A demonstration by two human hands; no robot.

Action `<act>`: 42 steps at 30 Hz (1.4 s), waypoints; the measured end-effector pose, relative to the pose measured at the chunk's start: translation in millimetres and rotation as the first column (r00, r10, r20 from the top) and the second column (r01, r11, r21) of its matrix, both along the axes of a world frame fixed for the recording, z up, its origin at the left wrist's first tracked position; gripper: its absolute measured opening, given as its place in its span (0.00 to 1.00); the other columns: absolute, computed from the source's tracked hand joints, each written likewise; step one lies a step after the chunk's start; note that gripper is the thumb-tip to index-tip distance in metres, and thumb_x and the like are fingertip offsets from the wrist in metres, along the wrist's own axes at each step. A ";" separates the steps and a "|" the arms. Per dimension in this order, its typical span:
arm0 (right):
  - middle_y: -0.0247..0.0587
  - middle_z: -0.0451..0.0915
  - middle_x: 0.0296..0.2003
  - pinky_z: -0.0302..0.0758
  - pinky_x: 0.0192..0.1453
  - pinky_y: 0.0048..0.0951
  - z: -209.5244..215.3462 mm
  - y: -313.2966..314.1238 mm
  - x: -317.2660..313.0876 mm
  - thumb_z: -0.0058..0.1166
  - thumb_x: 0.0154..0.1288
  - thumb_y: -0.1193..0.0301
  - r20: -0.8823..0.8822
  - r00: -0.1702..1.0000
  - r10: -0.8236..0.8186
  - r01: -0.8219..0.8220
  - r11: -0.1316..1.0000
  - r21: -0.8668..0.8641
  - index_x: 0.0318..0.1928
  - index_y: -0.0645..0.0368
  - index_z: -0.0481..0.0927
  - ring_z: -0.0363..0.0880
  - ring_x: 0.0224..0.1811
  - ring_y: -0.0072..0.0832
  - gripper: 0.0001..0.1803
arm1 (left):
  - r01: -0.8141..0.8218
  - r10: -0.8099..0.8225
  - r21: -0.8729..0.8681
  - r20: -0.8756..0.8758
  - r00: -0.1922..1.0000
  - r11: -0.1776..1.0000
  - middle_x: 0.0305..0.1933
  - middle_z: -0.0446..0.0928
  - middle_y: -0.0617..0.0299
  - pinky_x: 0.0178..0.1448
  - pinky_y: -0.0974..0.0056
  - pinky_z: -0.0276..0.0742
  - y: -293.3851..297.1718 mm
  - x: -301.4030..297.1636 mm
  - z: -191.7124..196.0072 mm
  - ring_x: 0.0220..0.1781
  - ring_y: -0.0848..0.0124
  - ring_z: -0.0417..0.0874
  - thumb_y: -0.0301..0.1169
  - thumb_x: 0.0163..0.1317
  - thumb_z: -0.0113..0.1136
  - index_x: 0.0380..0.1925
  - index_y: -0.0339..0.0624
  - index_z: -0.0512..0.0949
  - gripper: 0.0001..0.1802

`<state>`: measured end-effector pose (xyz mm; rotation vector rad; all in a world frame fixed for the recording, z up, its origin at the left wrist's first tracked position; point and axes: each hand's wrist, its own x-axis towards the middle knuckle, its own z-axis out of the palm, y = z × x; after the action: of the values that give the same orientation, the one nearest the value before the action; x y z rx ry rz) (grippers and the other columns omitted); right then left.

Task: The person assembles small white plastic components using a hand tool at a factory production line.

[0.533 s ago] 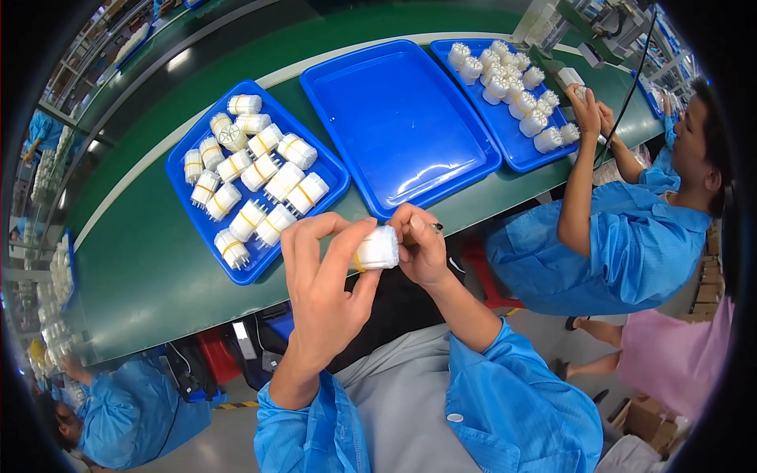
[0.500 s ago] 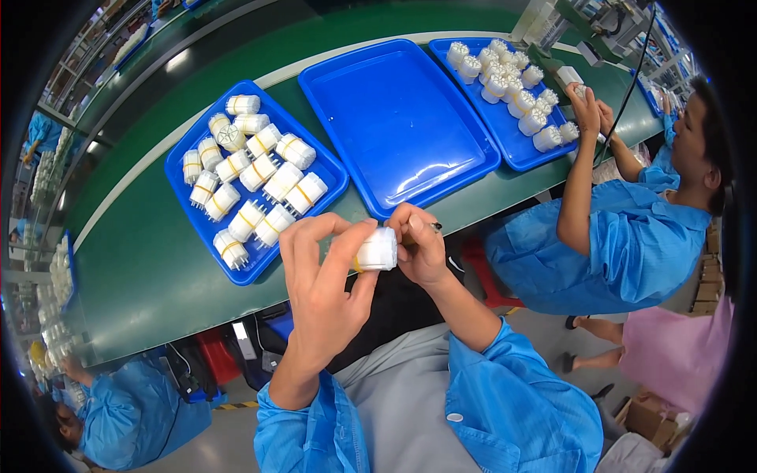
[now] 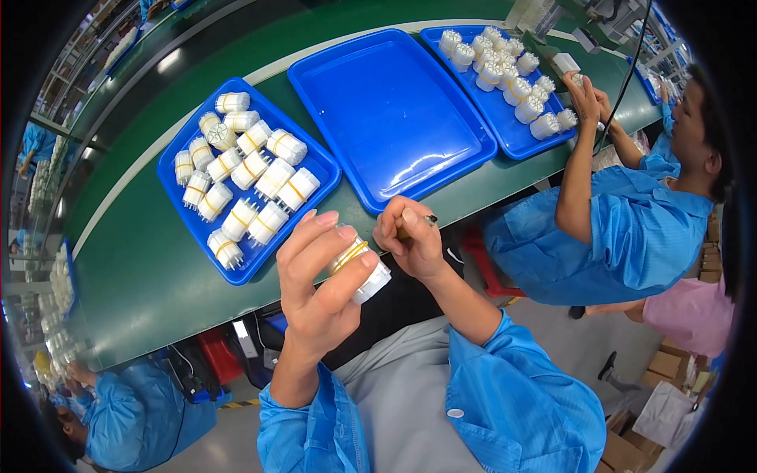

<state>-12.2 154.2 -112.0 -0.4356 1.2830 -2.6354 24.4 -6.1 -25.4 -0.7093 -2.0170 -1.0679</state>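
My left hand (image 3: 311, 276) is closed around a white cylinder (image 3: 372, 277) with a yellow band about it, held tilted over the near edge of the bench. Beside it, a short distance to the right, my right hand (image 3: 412, 246) has its fingers curled round a thin, pen-like tool whose dark tip (image 3: 430, 219) sticks out past the fingers. The rest of the tool is mostly hidden, so its kind is unclear. Similar banded cylinders (image 3: 274, 178), several with metal pins at one end, lie in a blue tray (image 3: 328, 167) to the left.
A bare blue tray (image 3: 394, 110) is in the middle of the green bench (image 3: 126, 276). Right of it, another blue tray (image 3: 505, 143) carries several white cylinders. A co-worker in a blue jacket (image 3: 623, 236) works at the right; a dark cable (image 3: 628, 79) hangs near them.
The cylinder has turned in my left hand, its white end now pointing down to the right. My right hand has drawn slightly away from it. The view has shifted a little.
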 end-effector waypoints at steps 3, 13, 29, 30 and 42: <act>0.30 0.62 0.15 0.53 0.25 0.24 2.5 -0.3 1.7 0.42 0.74 0.51 0.004 1.000 -0.012 0.012 1.000 0.015 0.29 0.59 0.70 0.53 0.16 0.17 0.24 | 0.002 -0.002 0.032 0.002 1.000 1.000 0.46 0.73 0.57 0.61 0.48 0.77 -0.8 -0.6 -3.1 0.56 0.52 0.77 0.14 0.40 0.69 0.44 0.48 0.79 0.28; 0.29 0.57 0.14 0.50 0.27 0.31 82.9 13.1 20.6 0.30 0.71 0.34 -0.198 0.977 -0.075 -0.020 0.898 -0.440 0.17 0.51 0.55 0.50 0.18 0.24 0.37 | -0.126 0.143 -0.070 0.413 0.899 0.990 0.41 0.66 0.54 0.51 0.58 0.74 4.3 8.4 2.1 0.45 0.59 0.77 0.15 0.35 0.68 0.41 0.40 0.75 0.27; 0.26 0.58 0.11 0.51 0.21 0.28 101.7 -8.9 29.7 0.33 0.74 0.39 -0.403 0.896 -0.188 0.055 0.946 -0.320 0.17 0.49 0.55 0.52 0.12 0.21 0.34 | -0.011 -0.002 0.032 0.384 0.923 0.999 0.32 0.78 0.54 0.33 0.61 0.75 14.6 9.8 -5.7 0.30 0.58 0.81 0.16 0.38 0.71 0.42 0.38 0.76 0.26; 0.26 0.58 0.11 0.51 0.21 0.28 100.8 -8.7 29.1 0.33 0.74 0.39 -0.403 0.896 -0.187 0.055 0.946 -0.318 0.17 0.49 0.55 0.52 0.12 0.21 0.34 | -0.022 0.010 0.027 0.383 0.924 0.999 0.32 0.78 0.54 0.33 0.62 0.75 14.6 9.7 -6.6 0.31 0.59 0.81 0.17 0.38 0.72 0.42 0.38 0.77 0.26; 0.28 0.54 0.11 0.49 0.22 0.29 80.1 -12.4 17.1 0.25 0.80 0.51 -0.334 0.942 -0.035 -0.113 0.903 -0.414 0.17 0.51 0.54 0.45 0.14 0.23 0.31 | 0.024 -0.003 -0.043 0.435 0.900 0.999 0.31 0.75 0.54 0.32 0.58 0.75 8.4 7.3 -12.4 0.29 0.55 0.79 0.18 0.40 0.68 0.42 0.38 0.76 0.24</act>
<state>4.9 141.9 -32.0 -1.0021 0.7308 -2.8897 31.7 2.2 -37.8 -0.5398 -2.4250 -1.2778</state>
